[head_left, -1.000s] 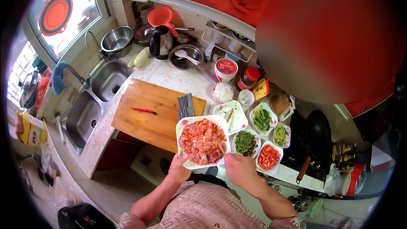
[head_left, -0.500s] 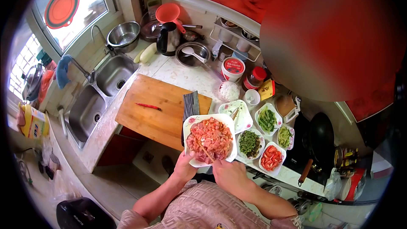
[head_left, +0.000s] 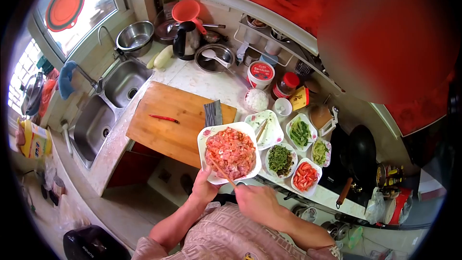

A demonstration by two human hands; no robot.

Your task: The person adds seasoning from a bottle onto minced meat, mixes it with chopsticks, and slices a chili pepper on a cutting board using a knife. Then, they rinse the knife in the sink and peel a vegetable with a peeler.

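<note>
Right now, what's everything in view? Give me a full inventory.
Meat bowl: 1, white, front centre
Meat: 1 heap, pink-red, in bowl
Chopsticks: count unclear, brown, over bowl
Cutting board: 1, brown, on counter
Chilli: 1, red, on board
Small dishes: 5, white, right of board
Double sink: 1, silver, left
Kettle: 1, black-silver, back counter
Steel bowls: at least 2, silver, back counter
Tub: 1, white-red, back counter
Jar: 1, red-lidded, beside tub
Wok: 1, black, far right
Other items: several, mixed, some unclear
Left hand: 1, bare, holding bowl
Right hand: 1, bare, holding chopsticks
</note>
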